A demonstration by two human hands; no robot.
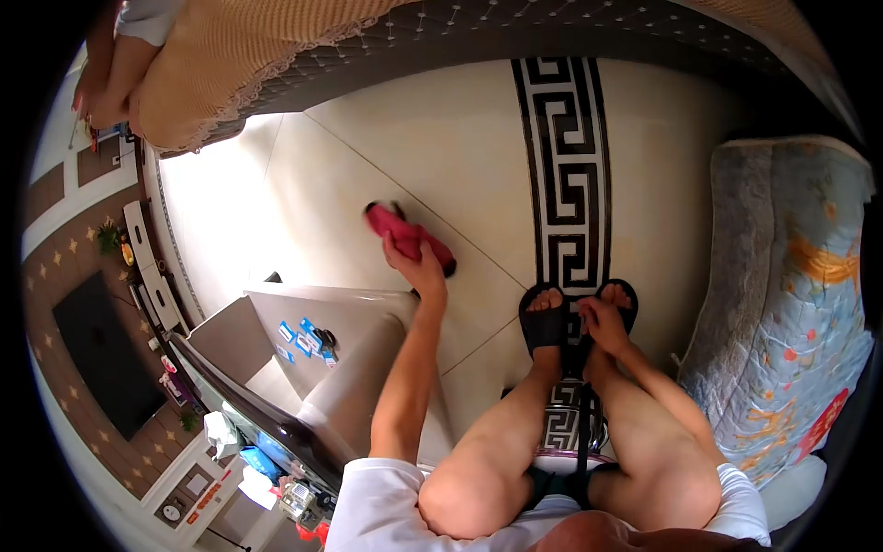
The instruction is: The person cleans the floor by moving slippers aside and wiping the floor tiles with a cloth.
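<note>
My left hand [418, 267] is closed around the middle of a pink-red elongated thing with dark ends [432, 241], held out above the tiled floor. Motion blurs it, and its exact kind cannot be made out. My right hand [605, 327] is down by my right foot, over the black slide sandal [629, 317]. Its fingers are bent and drawn together, and anything between them is too small to see. A matching black slide sandal [538, 331] is on my left foot.
A grey sofa-like seat [349, 368] with blue-tagged items [308, 340] stands left. A flowered quilted cover [782, 313] is at right. A dark quilted piece of furniture with a tan cover [248, 55] runs across the far side. Another person's hand [106, 106] shows at upper left.
</note>
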